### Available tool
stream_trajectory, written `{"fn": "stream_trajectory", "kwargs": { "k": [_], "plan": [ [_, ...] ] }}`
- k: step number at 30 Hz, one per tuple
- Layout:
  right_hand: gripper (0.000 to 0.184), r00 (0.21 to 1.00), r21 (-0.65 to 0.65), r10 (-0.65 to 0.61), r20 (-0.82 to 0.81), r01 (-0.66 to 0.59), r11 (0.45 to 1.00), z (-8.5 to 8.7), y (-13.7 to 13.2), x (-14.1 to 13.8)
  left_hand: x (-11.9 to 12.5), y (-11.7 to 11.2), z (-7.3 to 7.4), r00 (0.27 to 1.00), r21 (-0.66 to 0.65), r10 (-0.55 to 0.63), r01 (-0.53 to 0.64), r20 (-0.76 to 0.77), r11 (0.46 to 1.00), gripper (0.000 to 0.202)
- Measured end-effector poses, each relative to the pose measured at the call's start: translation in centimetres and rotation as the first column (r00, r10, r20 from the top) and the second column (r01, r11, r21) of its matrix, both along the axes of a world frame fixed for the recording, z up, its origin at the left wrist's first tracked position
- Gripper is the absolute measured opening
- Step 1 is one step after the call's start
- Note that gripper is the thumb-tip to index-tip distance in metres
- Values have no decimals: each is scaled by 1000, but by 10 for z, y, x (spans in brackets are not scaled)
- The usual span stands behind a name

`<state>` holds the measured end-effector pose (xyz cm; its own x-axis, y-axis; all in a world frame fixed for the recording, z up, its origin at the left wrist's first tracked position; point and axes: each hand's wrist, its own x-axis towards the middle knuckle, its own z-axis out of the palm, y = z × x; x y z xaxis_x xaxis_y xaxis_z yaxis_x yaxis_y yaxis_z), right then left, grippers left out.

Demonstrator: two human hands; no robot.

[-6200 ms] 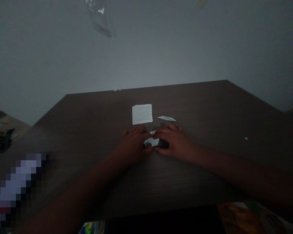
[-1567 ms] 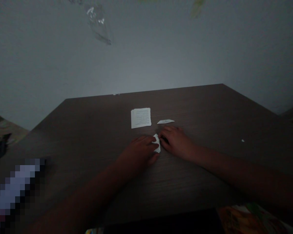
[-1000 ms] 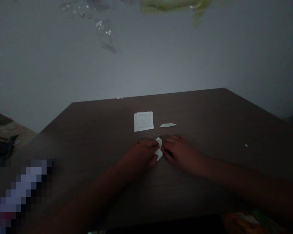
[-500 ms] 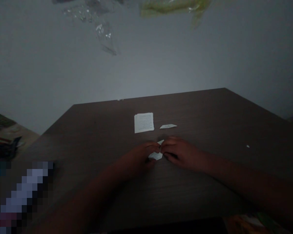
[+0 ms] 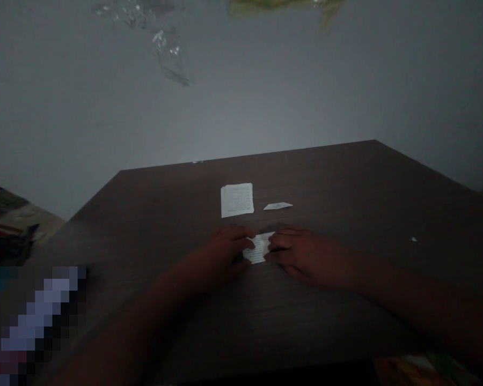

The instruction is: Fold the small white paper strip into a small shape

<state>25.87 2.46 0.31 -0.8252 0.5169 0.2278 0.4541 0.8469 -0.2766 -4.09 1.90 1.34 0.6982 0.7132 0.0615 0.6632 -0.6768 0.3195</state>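
Note:
A small printed paper piece [image 5: 260, 247] lies on the dark wooden table [image 5: 346, 182], between my two hands. My left hand [image 5: 221, 253] pinches its left edge with curled fingers. My right hand [image 5: 301, 254] grips its right edge, fingers bent against the table. The paper looks partly unfolded and flat. The light is dim, so fine folds are hard to make out.
A small stack of square printed papers [image 5: 236, 199] sits just beyond my hands. A folded paper scrap [image 5: 277, 206] lies to its right. A tiny white bit [image 5: 414, 239] rests far right. Clear plastic [image 5: 169, 51] hangs on the wall. Dark clutter [image 5: 8, 244] sits at left.
The paper piece, held narrow and upright between my fingertips a second ago, now lies wider and flatter between both hands. My hands have drawn slightly apart.

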Motion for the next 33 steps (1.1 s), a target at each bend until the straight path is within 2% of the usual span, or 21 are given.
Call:
{"fn": "stream_trajectory", "kwargs": {
  "k": [3, 7, 12, 18, 24, 28, 30, 33],
  "plan": [
    [27, 996, -11, 55, 68, -54, 998, 3, -1, 1, -2, 3, 4, 999, -2, -36, 36, -31, 999, 35],
    [28, 998, -51, 11, 63, -8, 999, 7, -4, 1, -2, 0, 11, 995, -7, -83, 83, -51, 997, 37],
    [33, 996, -63, 14, 88, -9, 998, 7, -6, 0, 5, -7, 16, 996, 10, -58, 58, -65, 998, 38],
    [34, 997, -49, 30, 73, -26, 998, 7, -6, -1, 8, -3, 7, 994, 57, -63, 68, -86, 996, 35],
    [30, 991, -9, 43, 124, -42, 999, 7, -5, 0, 3, 6, 2, 990, 83, -90, 99, -109, 992, 43],
    [27, 988, -5, 87, 127, -87, 996, 9, -3, 3, 0, 8, 4, 990, 42, -113, 117, -80, 992, 29],
    [29, 986, 3, 109, 123, -110, 994, 11, -2, 4, 1, 7, 5, 994, 6, -92, 92, -56, 996, 20],
    [33, 982, 34, 142, 122, -147, 989, 11, -2, 6, 5, 5, 6, 999, -38, -29, 28, -24, 999, 18]
  ]
}}
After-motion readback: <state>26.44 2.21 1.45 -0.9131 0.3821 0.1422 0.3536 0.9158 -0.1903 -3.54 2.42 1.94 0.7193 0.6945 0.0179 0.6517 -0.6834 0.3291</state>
